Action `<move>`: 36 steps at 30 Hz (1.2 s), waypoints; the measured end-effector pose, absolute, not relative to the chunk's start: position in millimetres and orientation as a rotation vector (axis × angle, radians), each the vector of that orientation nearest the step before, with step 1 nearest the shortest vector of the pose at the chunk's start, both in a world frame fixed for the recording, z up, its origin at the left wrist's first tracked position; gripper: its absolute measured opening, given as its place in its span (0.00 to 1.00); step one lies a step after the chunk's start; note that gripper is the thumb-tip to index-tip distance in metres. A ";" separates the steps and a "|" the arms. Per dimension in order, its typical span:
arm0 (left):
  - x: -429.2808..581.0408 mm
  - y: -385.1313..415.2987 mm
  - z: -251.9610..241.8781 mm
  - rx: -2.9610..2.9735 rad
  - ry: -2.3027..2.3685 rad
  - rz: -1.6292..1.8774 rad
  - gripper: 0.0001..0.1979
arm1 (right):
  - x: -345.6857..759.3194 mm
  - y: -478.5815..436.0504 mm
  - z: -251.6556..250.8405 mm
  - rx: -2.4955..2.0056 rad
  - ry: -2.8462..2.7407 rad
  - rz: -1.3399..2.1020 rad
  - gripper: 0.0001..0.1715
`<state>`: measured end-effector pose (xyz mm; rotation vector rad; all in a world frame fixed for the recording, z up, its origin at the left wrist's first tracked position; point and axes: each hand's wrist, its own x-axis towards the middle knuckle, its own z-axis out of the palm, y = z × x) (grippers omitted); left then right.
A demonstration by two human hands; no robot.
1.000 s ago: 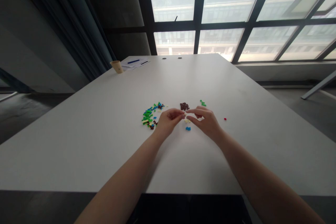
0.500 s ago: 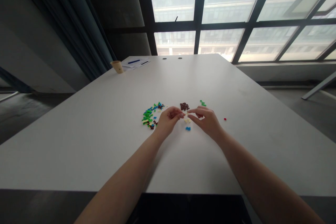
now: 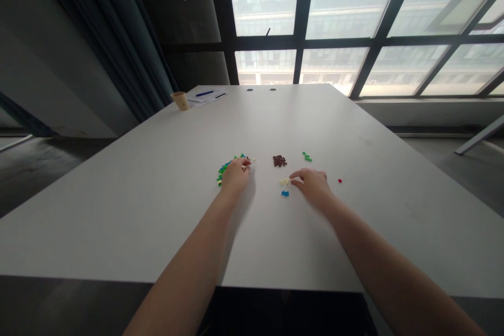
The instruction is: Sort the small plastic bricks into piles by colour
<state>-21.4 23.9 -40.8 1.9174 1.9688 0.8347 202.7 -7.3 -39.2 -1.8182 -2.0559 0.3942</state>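
My left hand [image 3: 235, 175] reaches over the right side of a mixed pile of small toy bricks [image 3: 222, 169], green, blue, brown and cream, and covers part of it. Its thumb and forefinger look slightly parted, with nothing plainly held. My right hand [image 3: 313, 185] is low over the table, thumb and forefinger apart at the right edge of a few cream bricks [image 3: 284, 181]. Nearer to me sit blue bricks [image 3: 285, 193]. Beyond the cream ones lies a cluster of dark brown bricks [image 3: 279, 160].
Green bricks [image 3: 307, 157] lie beyond my right hand, and a red brick [image 3: 339, 181] is to its right. At the white table's [image 3: 165, 210] far left are a tan cup [image 3: 180, 101] and papers [image 3: 200, 98] with a blue pen [image 3: 205, 93].
My hands, together over the cream bricks before, have parted. The left went left to the mixed pile; the right has come down beside the cream bricks. The view shifted slightly.
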 end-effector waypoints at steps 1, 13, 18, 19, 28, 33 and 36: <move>-22.7 24.0 -40.8 1.904 1.994 0.797 0.10 | 205.0 -6.3 -38.1 -1.813 -2.045 0.390 0.10; -17.9 20.5 -39.5 2.000 2.152 0.481 0.09 | 226.6 0.8 -25.1 -1.853 -1.836 0.378 0.15; -15.9 25.5 -42.4 1.951 2.036 0.689 0.06 | 224.9 -0.1 -24.9 -1.832 -1.827 0.395 0.16; -14.6 25.6 -41.7 1.900 1.958 0.770 0.05 | 225.1 -0.6 -23.5 -1.828 -1.819 0.399 0.16; 14.2 5.0 -29.1 0.634 0.729 0.960 0.11 | 219.1 -4.6 -19.4 -1.617 -1.797 0.355 0.16; 16.2 2.4 -34.4 0.483 0.596 0.841 0.09 | 217.5 -4.2 -23.2 -1.559 -1.814 0.336 0.15; 15.2 2.7 -36.5 0.474 0.586 0.821 0.10 | 217.8 -4.7 -23.0 -1.539 -1.803 0.336 0.14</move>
